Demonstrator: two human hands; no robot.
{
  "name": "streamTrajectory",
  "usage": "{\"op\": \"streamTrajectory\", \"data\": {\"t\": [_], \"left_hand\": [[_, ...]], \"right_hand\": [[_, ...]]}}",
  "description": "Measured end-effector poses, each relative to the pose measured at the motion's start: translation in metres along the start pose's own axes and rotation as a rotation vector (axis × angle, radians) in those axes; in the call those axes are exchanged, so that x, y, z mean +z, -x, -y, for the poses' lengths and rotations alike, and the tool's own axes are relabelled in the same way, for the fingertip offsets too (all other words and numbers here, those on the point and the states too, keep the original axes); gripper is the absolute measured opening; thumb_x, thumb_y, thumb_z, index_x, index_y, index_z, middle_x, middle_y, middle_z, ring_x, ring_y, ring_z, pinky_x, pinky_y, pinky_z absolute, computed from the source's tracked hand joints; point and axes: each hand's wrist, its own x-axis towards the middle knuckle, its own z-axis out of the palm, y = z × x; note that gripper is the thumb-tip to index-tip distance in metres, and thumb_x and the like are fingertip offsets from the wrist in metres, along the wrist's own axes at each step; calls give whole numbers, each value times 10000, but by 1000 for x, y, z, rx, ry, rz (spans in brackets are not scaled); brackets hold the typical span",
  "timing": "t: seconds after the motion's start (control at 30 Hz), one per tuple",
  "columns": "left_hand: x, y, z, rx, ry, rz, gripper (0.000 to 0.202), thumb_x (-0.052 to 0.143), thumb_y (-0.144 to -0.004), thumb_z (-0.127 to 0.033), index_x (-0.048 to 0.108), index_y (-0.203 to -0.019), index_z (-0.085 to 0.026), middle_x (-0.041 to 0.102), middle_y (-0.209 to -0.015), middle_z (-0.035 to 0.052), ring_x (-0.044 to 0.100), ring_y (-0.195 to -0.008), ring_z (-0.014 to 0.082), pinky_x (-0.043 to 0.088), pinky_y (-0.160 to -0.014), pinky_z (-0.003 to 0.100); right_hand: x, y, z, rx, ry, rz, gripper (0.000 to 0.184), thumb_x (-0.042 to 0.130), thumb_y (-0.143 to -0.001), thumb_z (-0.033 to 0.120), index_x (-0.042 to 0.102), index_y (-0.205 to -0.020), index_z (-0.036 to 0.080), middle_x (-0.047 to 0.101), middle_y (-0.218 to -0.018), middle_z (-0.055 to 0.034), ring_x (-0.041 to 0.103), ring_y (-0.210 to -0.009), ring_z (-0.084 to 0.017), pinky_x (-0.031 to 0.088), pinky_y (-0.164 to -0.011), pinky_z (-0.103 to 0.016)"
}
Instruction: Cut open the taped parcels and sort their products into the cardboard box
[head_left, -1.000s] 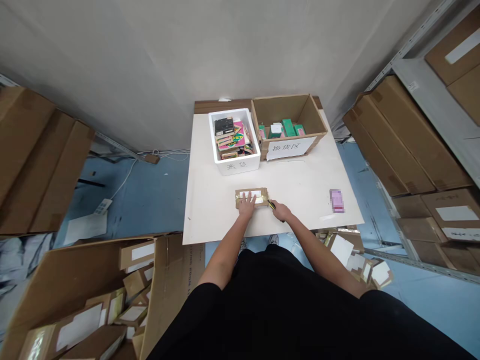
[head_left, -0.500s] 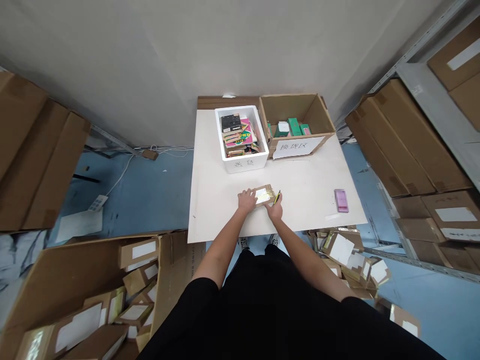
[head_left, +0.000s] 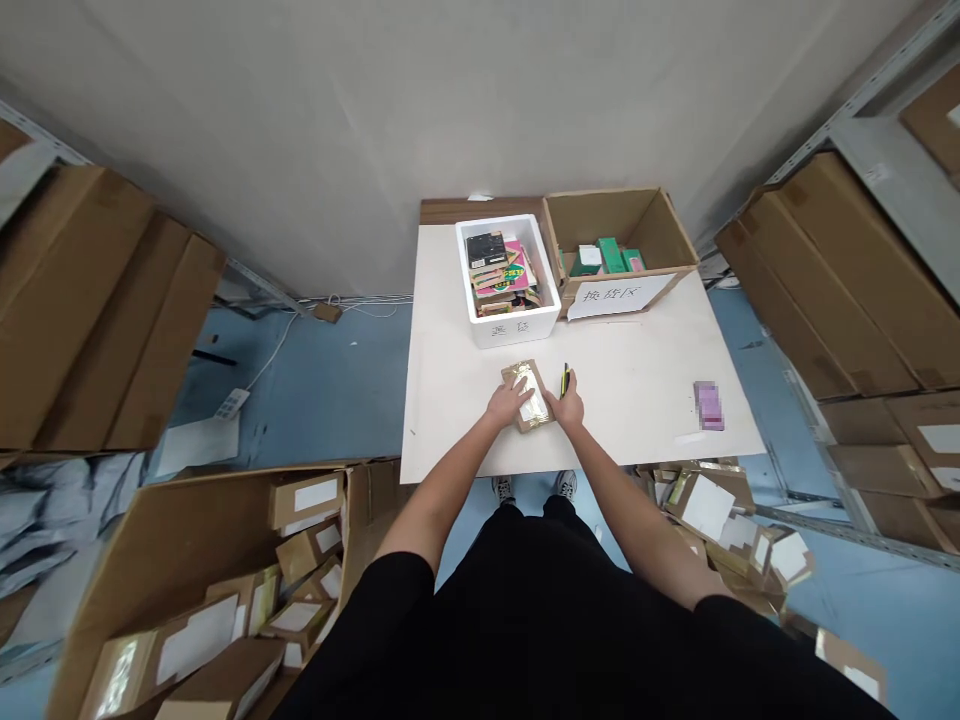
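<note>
Left hand [head_left: 510, 403] spread flat, pressing tan-and-gold taped pkg [head_left: 529, 378] onto white counter [head_left: 637, 400]; right hand [head_left: 568, 407] pinches slim yellow-and-black utility knife [head_left: 565, 380] just beside it. Firm flat press stops slipping; keep tip clear of fingers.

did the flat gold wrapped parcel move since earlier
Yes, it turned: the flat gold-wrapped parcel now lies with its long side pointing roughly at the white foam box, where before it lay parallel to that box's front edge.
</note>
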Motion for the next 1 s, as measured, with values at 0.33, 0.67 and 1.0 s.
{"op": "streamTrajectory", "data": {"t": [0.33, 0.67, 1.0], "left_hand": [[32, -12, -19, -205, -56, 77, 990, 713, -926, -600, 265, -1740, -257, 130, -1818, 157, 112, -1659, 476, 248, -1283, 642], [64, 9, -76, -499, 29, 4, 674, 451, -1071, -422, 337, -1718, -270, 228, -1794, 182, 334, -1582, 479, 368, -1199, 709], [62, 10, -71, -472, -6, 2, 661, 440, -1081, -439, 330, -1719, -304, 262, -1787, 171, 362, -1568, 473, 410, -1166, 687]], "right_hand": [[2, -3, -22, 169, -44, 23, 1102, 675, -965, 579, 34, -1740, 129, 675, -1441, -225, 697, -1286, -339, 559, -999, -384], [-19, 0, -44, -95, -37, 96, 649, 340, -1110, 332, 222, -1745, 267, 755, -1331, -90, 741, -1168, -266, 559, -1022, -388], [-20, 26, -48, -162, 182, 220, 623, 417, -1104, 285, 311, -1717, 317, 760, -1329, -94, 735, -1168, -279, 539, -973, -352]]}}
